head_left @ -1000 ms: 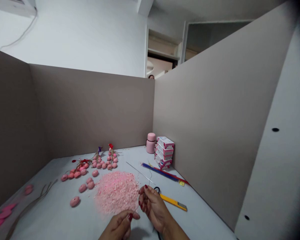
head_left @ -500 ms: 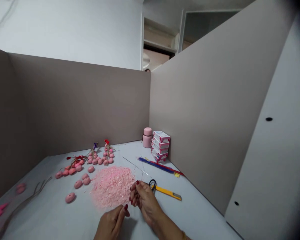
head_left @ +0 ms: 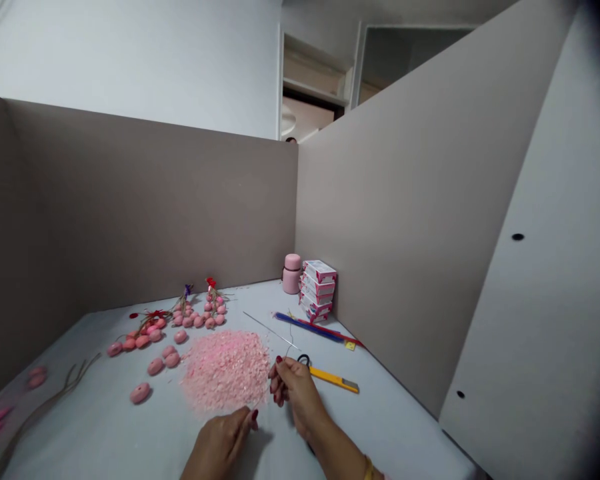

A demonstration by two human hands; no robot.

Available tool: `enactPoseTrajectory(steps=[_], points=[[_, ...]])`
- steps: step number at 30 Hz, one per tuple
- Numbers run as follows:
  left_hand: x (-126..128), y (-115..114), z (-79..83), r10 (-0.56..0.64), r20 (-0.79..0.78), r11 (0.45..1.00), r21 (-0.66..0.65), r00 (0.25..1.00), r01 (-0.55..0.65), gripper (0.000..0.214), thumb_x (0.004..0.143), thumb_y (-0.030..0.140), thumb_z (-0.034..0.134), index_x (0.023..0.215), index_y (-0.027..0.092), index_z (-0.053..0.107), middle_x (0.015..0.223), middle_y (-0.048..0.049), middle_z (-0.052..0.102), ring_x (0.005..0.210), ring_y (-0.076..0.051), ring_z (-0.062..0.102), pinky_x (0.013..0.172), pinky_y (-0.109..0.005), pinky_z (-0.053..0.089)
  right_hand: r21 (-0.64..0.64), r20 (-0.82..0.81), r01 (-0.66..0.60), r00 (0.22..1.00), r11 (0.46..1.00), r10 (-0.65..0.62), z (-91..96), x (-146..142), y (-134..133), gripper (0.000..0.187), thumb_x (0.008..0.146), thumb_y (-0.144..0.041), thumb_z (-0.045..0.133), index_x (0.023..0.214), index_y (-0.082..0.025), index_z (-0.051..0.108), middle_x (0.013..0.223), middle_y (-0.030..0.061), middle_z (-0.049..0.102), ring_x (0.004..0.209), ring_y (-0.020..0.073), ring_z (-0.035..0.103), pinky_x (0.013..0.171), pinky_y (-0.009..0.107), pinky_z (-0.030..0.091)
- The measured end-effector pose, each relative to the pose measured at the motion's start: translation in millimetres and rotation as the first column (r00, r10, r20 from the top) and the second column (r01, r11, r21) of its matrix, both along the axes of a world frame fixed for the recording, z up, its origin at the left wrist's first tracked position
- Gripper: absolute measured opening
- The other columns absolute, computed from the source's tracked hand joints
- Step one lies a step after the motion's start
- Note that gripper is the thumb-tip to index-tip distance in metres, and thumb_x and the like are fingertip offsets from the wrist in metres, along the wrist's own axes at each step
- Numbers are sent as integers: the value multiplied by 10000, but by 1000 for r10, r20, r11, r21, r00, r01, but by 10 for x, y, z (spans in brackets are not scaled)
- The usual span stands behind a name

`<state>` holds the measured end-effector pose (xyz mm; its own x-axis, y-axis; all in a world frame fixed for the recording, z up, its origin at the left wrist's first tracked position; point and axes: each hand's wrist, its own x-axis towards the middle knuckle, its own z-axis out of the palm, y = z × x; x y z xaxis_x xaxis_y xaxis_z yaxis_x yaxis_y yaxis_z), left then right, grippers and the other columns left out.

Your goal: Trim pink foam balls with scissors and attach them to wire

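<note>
My right hand [head_left: 291,388] is pinched shut on a thin wire [head_left: 289,347] that rises from its fingertips, just right of a heap of pink sequins [head_left: 225,368]. My left hand [head_left: 226,441] sits lower, near the bottom edge, thumb and fingers pressed together at the heap's near side; what they hold is too small to see. Behind my right hand lie black-handled scissors [head_left: 304,361] and a yellow utility knife [head_left: 334,380].
Pink bead clusters on stems [head_left: 180,320] and loose pink beads [head_left: 140,393] lie at the left. A long thin wire [head_left: 265,325], blue and red rods [head_left: 315,329], stacked small boxes [head_left: 318,289] and a pink bottle [head_left: 291,273] sit by the grey partition corner [head_left: 296,213].
My view has dropped and shifted slightly. My right hand moved a little right and away from my left hand, still pinching the wire; my left hand stays by the heap.
</note>
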<state>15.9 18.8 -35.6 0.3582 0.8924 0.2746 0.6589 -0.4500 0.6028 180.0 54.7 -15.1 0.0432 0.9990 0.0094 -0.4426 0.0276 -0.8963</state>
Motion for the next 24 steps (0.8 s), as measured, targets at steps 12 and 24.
enactPoseTrajectory(steps=[12,24], points=[[-97,5,95,191,83,976,95,978,-198,340,909,368,362,1094,226,609,1075,-44,708,990,-189,656,832,-276,516,-290,-276,278,892,916,-358,-85,853,472,284,893,-291,544,1147,-166,529,1136,70,566,921,203,595,759,398,510],[-82,15,100,170,103,977,110,980,-181,310,909,347,377,1048,229,628,999,-34,736,883,-168,690,764,-213,521,-295,-353,191,889,936,-293,-128,914,454,260,894,-285,543,1121,-158,539,1085,62,584,863,184,608,709,364,525]])
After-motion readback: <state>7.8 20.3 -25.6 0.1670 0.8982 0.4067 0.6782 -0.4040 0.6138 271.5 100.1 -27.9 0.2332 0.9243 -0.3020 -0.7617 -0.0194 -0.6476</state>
